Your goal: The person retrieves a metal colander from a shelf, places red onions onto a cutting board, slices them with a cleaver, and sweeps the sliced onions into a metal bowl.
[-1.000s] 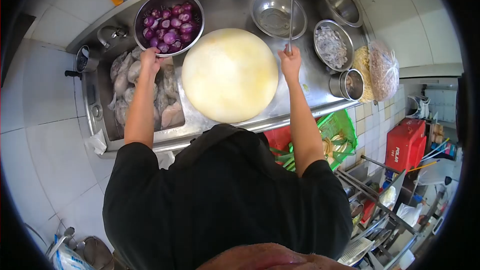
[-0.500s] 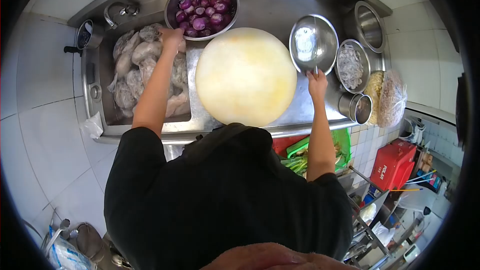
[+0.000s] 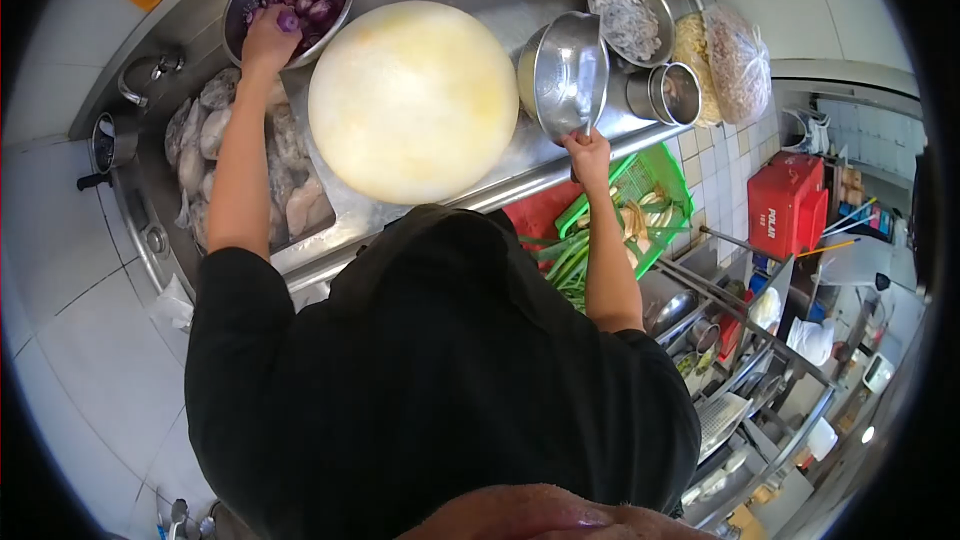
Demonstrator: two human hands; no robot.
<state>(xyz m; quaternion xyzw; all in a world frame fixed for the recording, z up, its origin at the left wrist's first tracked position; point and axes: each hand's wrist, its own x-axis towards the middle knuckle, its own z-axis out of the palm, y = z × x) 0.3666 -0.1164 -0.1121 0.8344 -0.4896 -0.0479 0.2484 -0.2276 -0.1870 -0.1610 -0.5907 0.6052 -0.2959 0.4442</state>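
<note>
My left hand (image 3: 268, 40) reaches into the metal bowl of purple onions (image 3: 234, 12), its fingers closed on a peeled onion (image 3: 288, 20). My right hand (image 3: 590, 152) is closed at the lower rim of a shiny metal bowl (image 3: 565, 75), which is tilted up on its side. A thin metal piece also shows at these fingers; its full shape is unclear. Between my hands lies a thick, round, pale board (image 3: 412, 100) with nothing on it.
Bagged pale meat (image 3: 215, 130) fills the sink at left, below a faucet (image 3: 150, 75). At right are a bowl of translucent pieces (image 3: 628, 15), small metal pots (image 3: 672, 93) and filled plastic bags (image 3: 738, 65). A green basket (image 3: 650, 190) holds vegetables below the counter edge.
My left hand has gone from the onion bowl's rim into the onions and taken one. My right hand has lifted and tilted the metal bowl and drawn it towards the counter's front edge. The view has shifted.
</note>
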